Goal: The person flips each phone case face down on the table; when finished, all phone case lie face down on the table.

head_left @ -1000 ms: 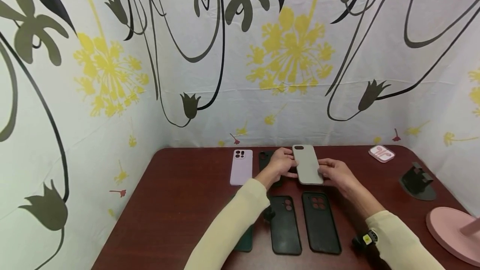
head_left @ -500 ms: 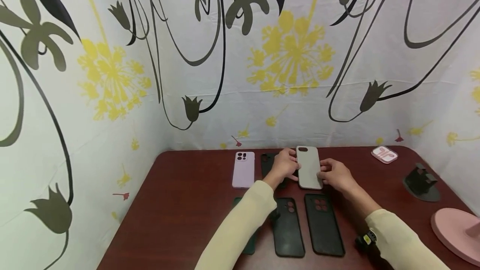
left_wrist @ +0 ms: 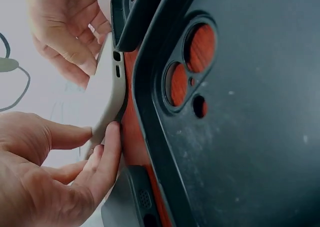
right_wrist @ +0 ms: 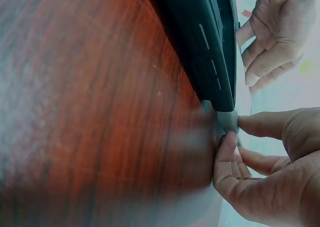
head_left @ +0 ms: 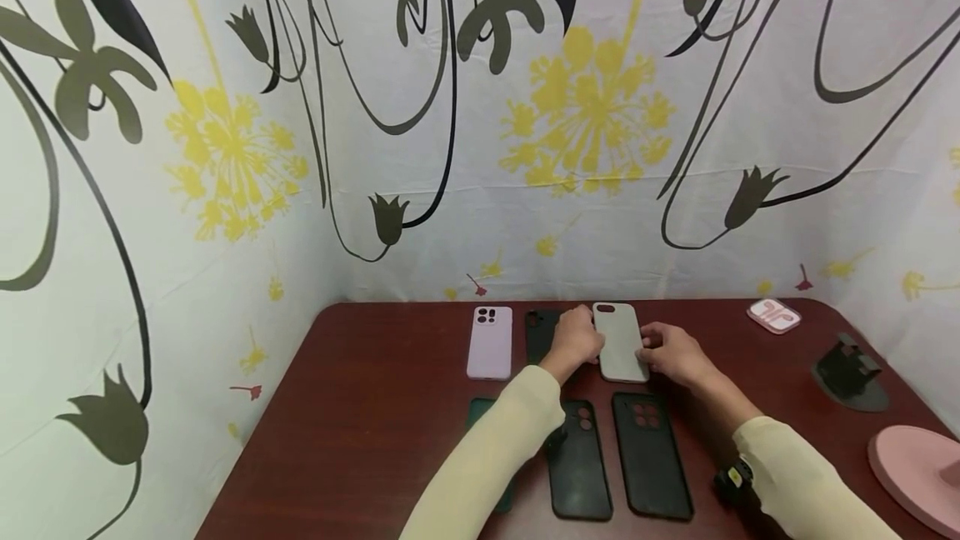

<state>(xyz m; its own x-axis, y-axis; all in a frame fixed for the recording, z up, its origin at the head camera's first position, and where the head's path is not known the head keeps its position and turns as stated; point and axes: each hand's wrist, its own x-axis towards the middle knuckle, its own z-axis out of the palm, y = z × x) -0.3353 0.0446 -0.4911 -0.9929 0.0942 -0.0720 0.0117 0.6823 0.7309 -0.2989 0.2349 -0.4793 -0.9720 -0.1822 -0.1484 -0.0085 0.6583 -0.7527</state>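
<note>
A light grey phone case (head_left: 620,344) lies with its back up near the far side of the table, between both hands. My left hand (head_left: 576,338) pinches its left edge; in the left wrist view the thumb is on top and a finger reaches under the case's edge (left_wrist: 116,89). On the opposite edge, near the lower corner, my right hand (head_left: 677,352) holds it between thumb and fingers, as the right wrist view also shows. A dark phone case (head_left: 542,332) lies to the left, partly hidden by the left hand. Beyond it is a lilac phone case (head_left: 491,344).
Nearer me lie two black phone cases (head_left: 581,469) and a dark green one (head_left: 480,408), mostly under the left sleeve. To the right are a white-and-pink square item (head_left: 774,316), a dark stand (head_left: 847,373) and a pink round base (head_left: 911,469). Patterned cloth (head_left: 450,148) hangs behind the table.
The grey case has settled slightly lower towards the table row, with both hands staying on its edges. The left hand's fingers have drawn in closer. The head view has shifted a little.
</note>
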